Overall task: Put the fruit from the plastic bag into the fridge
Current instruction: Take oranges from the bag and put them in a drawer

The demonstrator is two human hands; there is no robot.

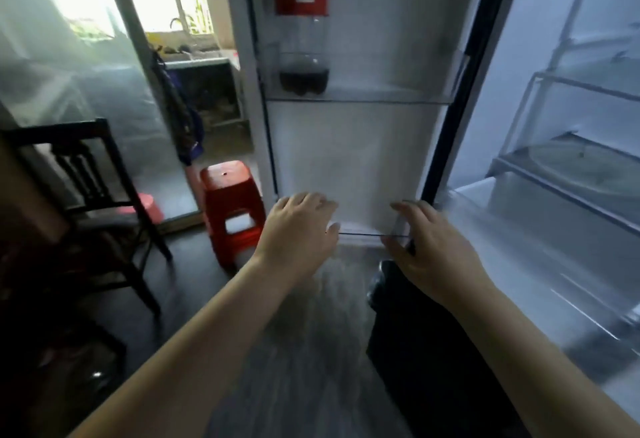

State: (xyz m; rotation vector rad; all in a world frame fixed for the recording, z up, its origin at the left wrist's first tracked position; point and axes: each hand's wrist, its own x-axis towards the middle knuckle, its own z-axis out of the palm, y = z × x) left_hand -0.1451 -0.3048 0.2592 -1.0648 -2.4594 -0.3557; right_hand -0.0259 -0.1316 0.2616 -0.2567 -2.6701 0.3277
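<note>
The fridge door (353,160) stands open in front of me, its white inner side facing me. My left hand (298,226) and my right hand (429,243) both hold the clear rim of the lower door shelf (374,235), fingers over the top and thumbs at the front. A dark glossy shape that may be a plastic bag (408,326) hangs below my right wrist. No fruit shows. The picture is motion-blurred.
A nearly empty cola bottle (303,39) with a red label stands on the upper door shelf (381,94). The fridge interior with glass shelves (568,174) is at the right. A red plastic stool (232,209) and a dark wooden chair (86,195) stand at the left.
</note>
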